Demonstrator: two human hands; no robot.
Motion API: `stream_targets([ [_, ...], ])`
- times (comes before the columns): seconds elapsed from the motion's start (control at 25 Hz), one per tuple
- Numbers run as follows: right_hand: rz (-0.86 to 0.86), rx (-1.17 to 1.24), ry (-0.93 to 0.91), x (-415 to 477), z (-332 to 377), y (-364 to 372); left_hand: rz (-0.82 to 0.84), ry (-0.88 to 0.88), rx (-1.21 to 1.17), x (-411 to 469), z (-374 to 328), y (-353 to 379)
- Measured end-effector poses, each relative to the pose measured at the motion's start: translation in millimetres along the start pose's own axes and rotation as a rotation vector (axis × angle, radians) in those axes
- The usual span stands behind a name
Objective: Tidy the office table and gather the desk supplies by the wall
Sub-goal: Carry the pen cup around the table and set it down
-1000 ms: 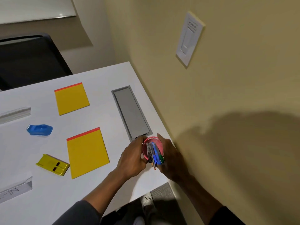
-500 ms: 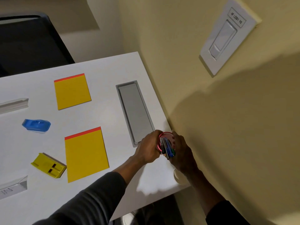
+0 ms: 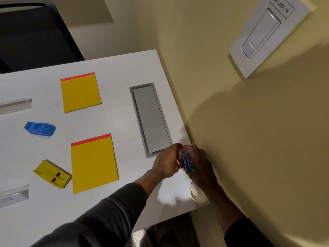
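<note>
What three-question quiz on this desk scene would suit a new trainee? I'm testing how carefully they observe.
1. True or false: both hands are on the pink pen cup.
2. How many yellow notepads lie on the table? A) one B) two C) three
3. Fill in: the blue stapler lies farther from the wall than the ____ panel set in the tabletop.

Key:
1. True: the left hand and right hand cup it on either side, beside the wall.
2. B: a far notepad and a near notepad.
3. Grey: the grey panel.
</note>
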State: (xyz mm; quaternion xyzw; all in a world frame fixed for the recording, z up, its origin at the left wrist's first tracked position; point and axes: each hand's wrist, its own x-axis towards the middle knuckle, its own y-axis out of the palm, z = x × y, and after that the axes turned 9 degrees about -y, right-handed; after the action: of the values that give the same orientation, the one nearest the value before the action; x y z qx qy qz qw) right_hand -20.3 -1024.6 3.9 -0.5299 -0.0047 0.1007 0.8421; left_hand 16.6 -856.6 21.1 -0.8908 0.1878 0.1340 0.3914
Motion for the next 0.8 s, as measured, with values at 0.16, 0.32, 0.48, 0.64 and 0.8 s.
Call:
stream_targets([
  [0.16, 0.021, -0.010, 0.005, 4, -1, 0, -0.017, -0.020, 0.001, 2, 1, 4],
  [0.32, 0.070, -0.025, 0.024, 5, 1, -3, -0.012, -0.035, -0.005, 2, 2, 7],
  [0.48, 0.097, 0.008, 0.054, 4, 11, -12, -0.003, -0.074, -0.021, 0, 2, 8],
  [0.64, 0.073, -0.053, 0.093, -3, 19, -29, -0.005, -0.096, 0.003, -8, 5, 8],
  [0.8, 0.090, -0.225, 0.114, -17, 34, -51, 0.006, -0.126, 0.021, -27, 14, 2],
])
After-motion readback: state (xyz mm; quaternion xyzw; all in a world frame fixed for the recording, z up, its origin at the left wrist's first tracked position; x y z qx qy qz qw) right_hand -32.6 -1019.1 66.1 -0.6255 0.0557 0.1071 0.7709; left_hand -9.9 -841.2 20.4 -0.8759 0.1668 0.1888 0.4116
